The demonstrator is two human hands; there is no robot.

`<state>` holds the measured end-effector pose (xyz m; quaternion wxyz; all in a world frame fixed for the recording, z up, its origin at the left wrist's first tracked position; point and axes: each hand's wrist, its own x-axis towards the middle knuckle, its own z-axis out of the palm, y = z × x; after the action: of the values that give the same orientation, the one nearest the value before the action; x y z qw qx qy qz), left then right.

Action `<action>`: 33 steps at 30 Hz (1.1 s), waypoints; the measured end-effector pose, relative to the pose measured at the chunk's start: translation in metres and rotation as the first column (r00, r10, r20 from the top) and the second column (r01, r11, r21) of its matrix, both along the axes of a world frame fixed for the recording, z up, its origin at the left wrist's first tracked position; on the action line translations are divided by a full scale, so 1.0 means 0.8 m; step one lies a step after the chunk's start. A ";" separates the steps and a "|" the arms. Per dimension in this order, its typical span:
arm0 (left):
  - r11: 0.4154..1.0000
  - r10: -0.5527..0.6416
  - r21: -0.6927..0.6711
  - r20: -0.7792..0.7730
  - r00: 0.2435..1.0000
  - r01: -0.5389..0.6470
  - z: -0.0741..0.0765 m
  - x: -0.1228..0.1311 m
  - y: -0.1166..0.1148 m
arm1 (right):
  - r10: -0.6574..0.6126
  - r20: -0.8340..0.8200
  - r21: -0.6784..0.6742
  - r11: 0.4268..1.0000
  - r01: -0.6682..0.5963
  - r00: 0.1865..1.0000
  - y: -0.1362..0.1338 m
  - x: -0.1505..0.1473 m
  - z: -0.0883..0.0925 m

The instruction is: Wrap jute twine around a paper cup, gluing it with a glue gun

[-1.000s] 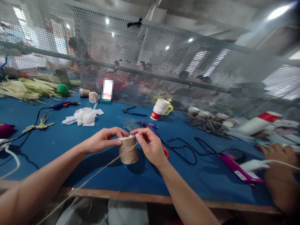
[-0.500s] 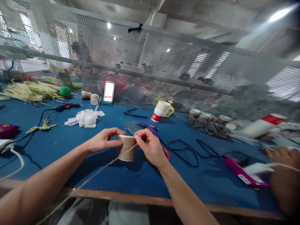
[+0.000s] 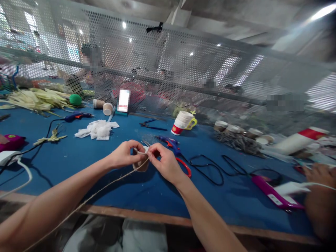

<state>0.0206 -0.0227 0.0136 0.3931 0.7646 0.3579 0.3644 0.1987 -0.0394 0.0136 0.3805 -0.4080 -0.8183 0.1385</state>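
Note:
My left hand (image 3: 124, 154) is closed round a small cup wrapped in jute twine (image 3: 141, 163), held just above the blue table (image 3: 78, 154). My right hand (image 3: 163, 162) pinches the twine strand (image 3: 105, 187) against the cup's right side. The strand runs down and left past the table's front edge. Scissors with red handles (image 3: 183, 167) lie just behind my right hand. Most of the cup is hidden by my fingers.
A blue glue gun (image 3: 168, 141), black cable loops (image 3: 210, 168), pliers (image 3: 151, 125), a stack of paper cups (image 3: 181, 121), white gauze (image 3: 97, 128) and dried leaves (image 3: 36, 99) lie on the table. Another person's hand (image 3: 319, 173) works at the right. A perforated metal screen (image 3: 168, 70) stands behind.
Both hands have drawn closer round the wrapped cup, and my left fingers now cover more of it. The cup sits slightly higher and tilted. The view has shifted a little.

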 end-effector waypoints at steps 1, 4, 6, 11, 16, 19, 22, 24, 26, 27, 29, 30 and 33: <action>1.000 0.007 -0.007 -0.005 1.000 -0.007 0.001 0.000 0.000 | -0.001 0.006 0.006 1.000 0.001 1.000 0.000 -0.001 0.000; 1.000 0.009 -0.029 -0.002 1.000 -0.009 0.002 0.000 -0.001 | 0.004 0.012 0.014 1.000 -0.004 1.000 0.000 -0.002 0.000; 0.999 -0.002 -0.053 0.018 1.000 0.003 0.001 -0.001 0.000 | 0.019 -0.010 -0.010 1.000 -0.019 1.000 0.001 -0.003 0.000; 0.978 -0.005 -0.205 0.134 0.991 0.033 -0.005 -0.004 0.002 | 0.007 -0.110 -0.150 0.988 -0.024 0.994 0.001 0.000 0.001; 0.935 0.083 -0.355 0.261 0.962 0.016 -0.015 -0.003 0.003 | -0.115 -0.079 -0.158 0.982 0.102 0.990 0.006 0.009 0.007; 0.939 0.119 -0.343 0.251 0.961 -0.026 -0.020 -0.005 0.006 | -0.300 0.023 -0.121 0.946 0.300 0.954 0.011 0.023 0.015; 0.956 0.103 -0.291 0.208 0.973 -0.039 -0.023 -0.011 0.009 | -0.472 0.246 -0.104 0.856 0.507 0.847 0.016 0.044 0.025; 0.965 0.069 -0.260 0.169 0.983 -0.023 -0.022 -0.015 0.010 | -0.468 0.431 -0.127 0.815 0.566 0.771 0.021 0.059 0.030; 0.972 0.025 -0.235 0.124 0.992 0.004 -0.019 -0.019 0.009 | -0.470 0.557 -0.136 0.762 0.634 0.685 0.030 0.073 0.030; 0.975 0.004 -0.222 0.102 0.995 0.019 -0.017 -0.021 0.008 | -0.488 0.590 -0.130 0.729 0.672 0.643 0.036 0.079 0.029; 0.979 -0.032 -0.201 0.064 0.997 0.044 -0.012 -0.023 0.007 | -0.522 0.618 -0.133 0.667 0.733 0.588 0.052 0.088 0.024; 0.980 -0.042 -0.194 0.049 0.998 0.050 -0.010 -0.024 0.006 | -0.527 0.620 -0.147 0.650 0.746 0.581 0.062 0.091 0.020; 0.980 -0.064 -0.187 0.025 0.998 0.067 -0.007 -0.025 0.005 | -0.531 0.596 -0.208 0.623 0.755 0.602 0.090 0.095 0.005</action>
<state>0.0005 -0.0187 0.0079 0.4784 0.7321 0.3617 0.3230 0.2743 0.0328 0.0179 0.0862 -0.7772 -0.6201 0.0627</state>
